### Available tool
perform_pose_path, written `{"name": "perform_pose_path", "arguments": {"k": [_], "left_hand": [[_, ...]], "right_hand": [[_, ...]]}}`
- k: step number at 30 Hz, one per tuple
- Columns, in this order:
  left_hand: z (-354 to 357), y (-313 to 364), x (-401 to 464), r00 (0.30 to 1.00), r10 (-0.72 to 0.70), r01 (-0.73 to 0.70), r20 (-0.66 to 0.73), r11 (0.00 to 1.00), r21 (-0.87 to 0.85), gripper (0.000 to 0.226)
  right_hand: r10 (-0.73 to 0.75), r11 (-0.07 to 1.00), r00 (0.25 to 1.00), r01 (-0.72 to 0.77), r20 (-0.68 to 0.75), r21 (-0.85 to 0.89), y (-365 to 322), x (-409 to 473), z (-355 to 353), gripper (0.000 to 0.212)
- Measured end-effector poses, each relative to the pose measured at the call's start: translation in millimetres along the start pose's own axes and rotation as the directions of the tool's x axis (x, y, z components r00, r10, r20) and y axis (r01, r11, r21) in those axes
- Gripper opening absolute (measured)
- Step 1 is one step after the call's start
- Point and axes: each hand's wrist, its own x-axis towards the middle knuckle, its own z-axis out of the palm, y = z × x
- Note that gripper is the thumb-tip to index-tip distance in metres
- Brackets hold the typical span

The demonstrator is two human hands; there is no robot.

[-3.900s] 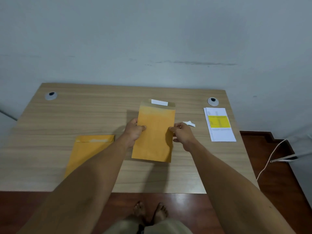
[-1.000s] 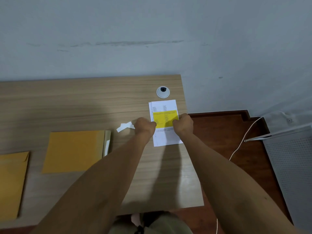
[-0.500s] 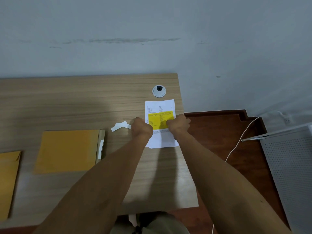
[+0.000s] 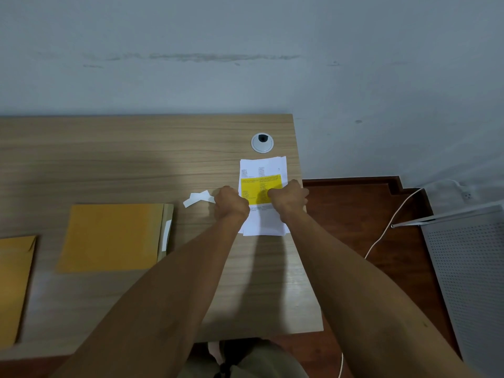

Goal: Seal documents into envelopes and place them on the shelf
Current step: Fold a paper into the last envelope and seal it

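A stack of white documents (image 4: pixel 262 170) with a yellow block on the top sheet lies near the desk's right edge. My left hand (image 4: pixel 230 203) grips the stack's left side, and my right hand (image 4: pixel 289 196) grips its right side, fingers curled over the yellow block. The sheets are slightly fanned at the top. A brown envelope (image 4: pixel 111 236) lies flat at the desk's middle with its flap open toward the right and a white strip on the flap. A second brown envelope (image 4: pixel 13 282) lies at the far left edge.
A torn white paper strip (image 4: pixel 197 199) lies just left of my left hand. A round grey cable grommet (image 4: pixel 261 142) sits behind the documents. Off the wooden desk (image 4: pixel 136 159) to the right are a white cable (image 4: pixel 387 227) and a perforated grey panel (image 4: pixel 469 282) on the red floor.
Since four seconds ago I put the envelope down flat and moved both hands to the documents. In the last second my hands closed in on the stack and fanned its sheets slightly.
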Motion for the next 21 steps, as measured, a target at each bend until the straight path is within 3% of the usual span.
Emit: {"name": "perform_pose_path", "arguments": {"k": [4,11,15,18,19,21], "left_hand": [[1.9,-0.6,0.0,1.000,0.002,-0.002,-0.007,1.000,0.008,0.026],[3.2,-1.8,2.0,1.000,0.021,-0.021,-0.007,1.000,0.019,0.024],[3.1,-1.2,4.5,1.000,0.015,-0.015,0.013,1.000,0.025,0.024],[2.8,-2.0,7.1,0.999,0.021,-0.022,0.028,0.999,0.040,0.023],[2.8,-2.5,8.2,0.999,0.023,-0.025,0.029,0.999,0.041,0.022],[2.8,-2.6,10.0,0.999,0.021,-0.022,0.038,0.999,0.034,0.022]], "right_hand": [[-0.024,1.000,0.999,0.025,-0.028,0.016,-7.6,-7.4,-0.2,0.054],[0.096,0.983,0.993,-0.105,0.067,0.148,-9.9,-6.2,4.2,0.045],[0.050,0.997,0.999,-0.050,0.010,0.057,-9.0,-9.8,5.2,0.062],[0.021,0.983,0.999,-0.030,0.048,0.181,-11.8,-8.0,5.3,0.066],[0.040,0.965,0.997,-0.057,0.069,0.257,-12.8,-7.7,4.4,0.061],[0.062,0.937,0.994,-0.089,0.089,0.339,-10.6,-5.1,1.4,0.032]]}}
